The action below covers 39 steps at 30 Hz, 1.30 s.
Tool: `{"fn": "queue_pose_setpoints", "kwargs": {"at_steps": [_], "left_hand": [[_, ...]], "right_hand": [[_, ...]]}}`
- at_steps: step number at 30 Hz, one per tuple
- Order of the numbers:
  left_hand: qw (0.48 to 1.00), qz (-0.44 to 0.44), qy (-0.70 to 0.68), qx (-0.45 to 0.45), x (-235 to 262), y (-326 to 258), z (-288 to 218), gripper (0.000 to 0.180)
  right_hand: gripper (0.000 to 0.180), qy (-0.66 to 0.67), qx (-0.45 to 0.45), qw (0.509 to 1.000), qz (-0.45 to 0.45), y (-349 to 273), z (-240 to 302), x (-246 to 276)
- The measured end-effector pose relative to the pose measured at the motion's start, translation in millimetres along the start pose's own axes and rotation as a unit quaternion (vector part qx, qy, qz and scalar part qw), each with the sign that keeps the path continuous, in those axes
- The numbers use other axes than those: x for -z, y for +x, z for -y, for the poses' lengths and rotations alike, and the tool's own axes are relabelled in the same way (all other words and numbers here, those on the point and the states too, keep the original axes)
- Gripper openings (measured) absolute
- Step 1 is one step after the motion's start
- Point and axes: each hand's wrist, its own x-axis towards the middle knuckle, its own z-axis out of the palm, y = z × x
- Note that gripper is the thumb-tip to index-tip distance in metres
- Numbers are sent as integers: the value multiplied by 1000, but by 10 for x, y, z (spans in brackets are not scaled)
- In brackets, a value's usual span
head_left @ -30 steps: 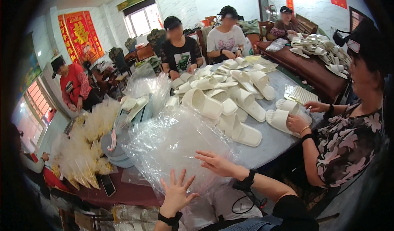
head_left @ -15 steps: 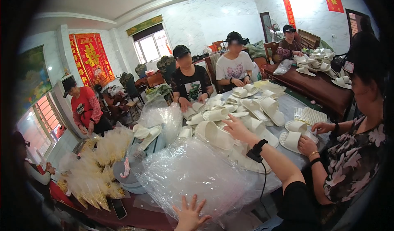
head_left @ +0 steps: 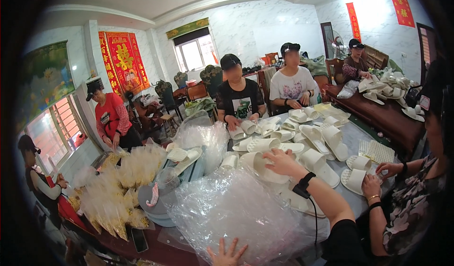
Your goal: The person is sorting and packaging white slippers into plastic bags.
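My left hand (head_left: 227,253) lies with fingers spread on the near edge of a big sheet of clear plastic bags (head_left: 231,209). It holds nothing. My right hand (head_left: 281,164), with a black band and a wired device at its wrist, reaches over the table to a white slipper (head_left: 255,166) beyond the plastic. Its fingers bend over the slipper's right side; part of the grip is hidden. Around that hand lie several more white slippers (head_left: 313,163), heaped with their ribbed straps up.
Clear bags of small yellow pieces (head_left: 109,190) crowd the left, near a phone (head_left: 139,240). A grey-blue round stool (head_left: 158,200) stands beside the plastic. At right, a co-worker's hands (head_left: 371,184) handle slippers by a sheet of stickers (head_left: 377,151). Other people work across the table.
The view has swung left, so things sit farther right in it. My right hand has come down onto the slipper, its spread fingers now bent. My left hand remains spread on the plastic.
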Motion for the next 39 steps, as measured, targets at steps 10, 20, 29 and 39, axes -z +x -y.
{"fn": "queue_pose_setpoints", "kwargs": {"at_steps": [10,20,29,39], "left_hand": [[999,-28,26,-9,2,-26,-22,87],[1000,14,12,7,153,-128,8,79],[999,-10,31,14,-81,-11,175,75],[993,-92,-78,-6,-10,107,217,46]], "right_hand": [[32,-153,2,985,-75,95,50,-384],[36,-83,-22,996,10,8,180,-33],[38,-15,-82,996,-28,-239,137,-193],[40,186,-87,936,-284,-1367,-301,691]]}}
